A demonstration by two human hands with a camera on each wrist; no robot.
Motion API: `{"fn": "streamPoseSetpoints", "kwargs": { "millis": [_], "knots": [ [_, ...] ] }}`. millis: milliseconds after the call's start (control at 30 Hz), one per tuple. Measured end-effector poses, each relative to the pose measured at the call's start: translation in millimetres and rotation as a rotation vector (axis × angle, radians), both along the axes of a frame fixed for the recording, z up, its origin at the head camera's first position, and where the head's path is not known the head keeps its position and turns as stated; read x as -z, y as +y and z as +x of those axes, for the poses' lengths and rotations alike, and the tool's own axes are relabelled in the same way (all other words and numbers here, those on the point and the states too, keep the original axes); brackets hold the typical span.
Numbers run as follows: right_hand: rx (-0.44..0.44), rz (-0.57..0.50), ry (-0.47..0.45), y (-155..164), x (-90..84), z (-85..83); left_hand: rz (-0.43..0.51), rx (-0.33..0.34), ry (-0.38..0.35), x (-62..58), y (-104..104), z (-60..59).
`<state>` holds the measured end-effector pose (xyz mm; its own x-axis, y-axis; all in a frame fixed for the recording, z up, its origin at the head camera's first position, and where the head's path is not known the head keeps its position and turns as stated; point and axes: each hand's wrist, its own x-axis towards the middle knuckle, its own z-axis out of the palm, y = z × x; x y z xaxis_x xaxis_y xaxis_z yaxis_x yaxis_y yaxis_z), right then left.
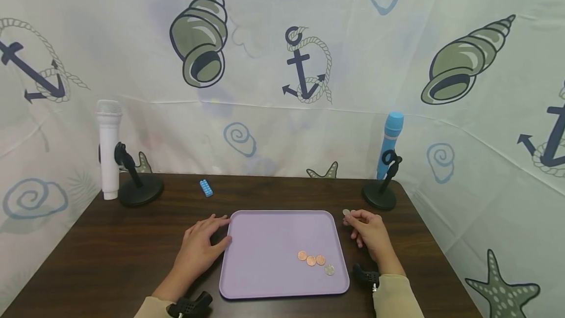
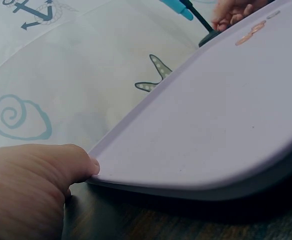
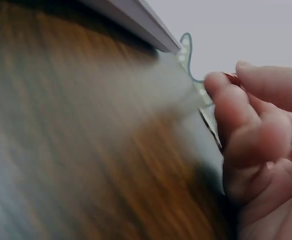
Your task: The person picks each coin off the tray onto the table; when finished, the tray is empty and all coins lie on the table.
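Note:
A lilac tray (image 1: 265, 239) lies on the dark wooden table (image 1: 110, 239). Three copper coins (image 1: 311, 259) and one silver coin (image 1: 329, 270) sit in its near right corner. My left hand (image 1: 200, 247) rests flat against the tray's left edge, thumb touching the rim (image 2: 93, 167). My right hand (image 1: 368, 232) is just right of the tray's far right corner and pinches a silver coin (image 1: 346, 212) between thumb and fingertips. In the right wrist view the curled fingers (image 3: 246, 130) show close up; the coin is blurred there.
A white toy microphone (image 1: 108, 148) on a black stand (image 1: 140, 188) is at the far left, a blue one (image 1: 390, 144) on a stand (image 1: 379, 195) at the far right. A small blue block (image 1: 205, 188) lies behind the tray. Printed fabric walls surround the table.

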<state>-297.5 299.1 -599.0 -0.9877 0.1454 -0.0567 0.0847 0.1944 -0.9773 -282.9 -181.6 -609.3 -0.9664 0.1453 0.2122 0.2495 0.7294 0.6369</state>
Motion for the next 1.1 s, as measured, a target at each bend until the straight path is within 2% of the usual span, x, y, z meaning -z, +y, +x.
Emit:
{"fn": "streamPoseSetpoints", "kwargs": {
  "millis": [233,667,1100],
  "knots": [
    [-0.027,0.048,-0.037,-1.0,1.0,0.9,0.002,0.000,0.004,-0.3,0.7,1.5],
    [-0.002,0.127,-0.051,-6.8,-0.3,-0.9,-0.001,0.001,0.011,0.4,0.9,1.1],
    [0.076,0.130,-0.102,-7.6,-4.4,-0.1,-0.001,-0.002,0.000,0.1,1.1,1.0]
  ]
}}
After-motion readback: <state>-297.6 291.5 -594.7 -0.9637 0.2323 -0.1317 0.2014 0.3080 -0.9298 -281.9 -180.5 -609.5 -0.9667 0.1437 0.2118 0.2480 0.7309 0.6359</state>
